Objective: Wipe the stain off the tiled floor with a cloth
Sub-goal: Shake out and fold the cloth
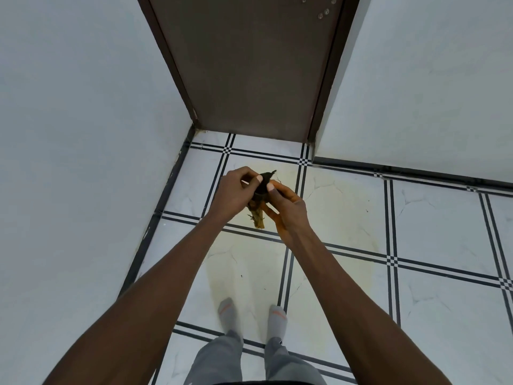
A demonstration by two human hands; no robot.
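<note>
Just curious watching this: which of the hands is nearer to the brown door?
Left, slightly. The left hand grips the cloth a little farther up the picture, towards the door. The right hand holds the cloth lower, nearer the person.

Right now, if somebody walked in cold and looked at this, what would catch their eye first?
Probably the two bare hands in mid-frame, the left hand and right hand together gripping a small bunched dark cloth held above the floor. Next, the broad yellowish stain spread over several white tiles with black lines, reaching from below the hands to the grey-socked feet at the bottom. Behind, a brown door stands between pale walls.
</note>
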